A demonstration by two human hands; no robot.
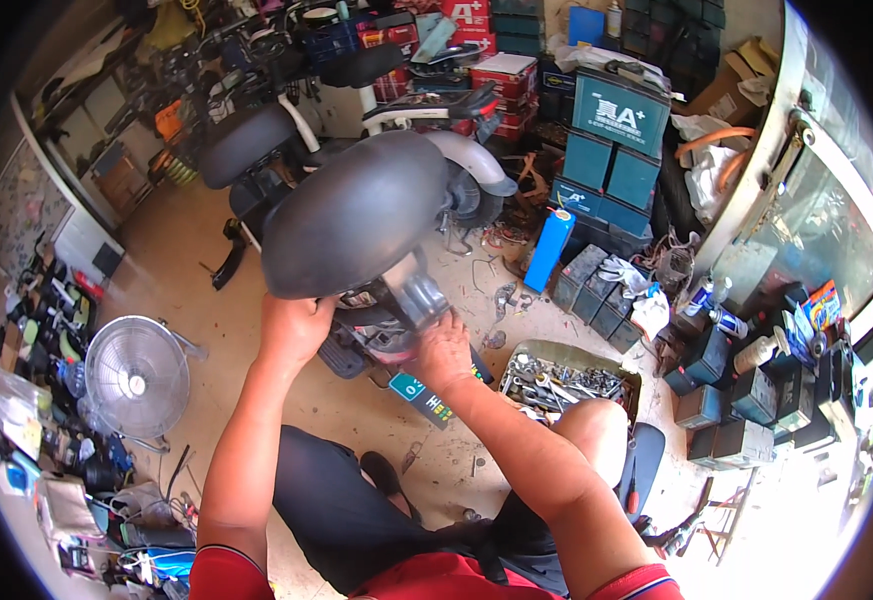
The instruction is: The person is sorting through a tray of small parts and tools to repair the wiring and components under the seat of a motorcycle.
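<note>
A large black scooter seat (356, 215) stands tilted in front of me, on a small electric scooter. At its lower left edge is my left hand (294, 335), its fingers curled under the rim and partly hidden by it. My right hand (443, 350) is closed at the lower end of a shiny grey, partly see-through cover (414, 290) below the seat; some fingertips are hidden. A dark battery-like box with a teal label (408, 387) lies beneath that hand, near a red and black part of the scooter.
By my right knee sits a tray (636, 385) of sockets and small tools. A blue battery pack (550, 250) stands beyond it, beside stacked teal batteries (616, 115). A round fan (137, 377) is on the left. More batteries (746, 400) line the right side.
</note>
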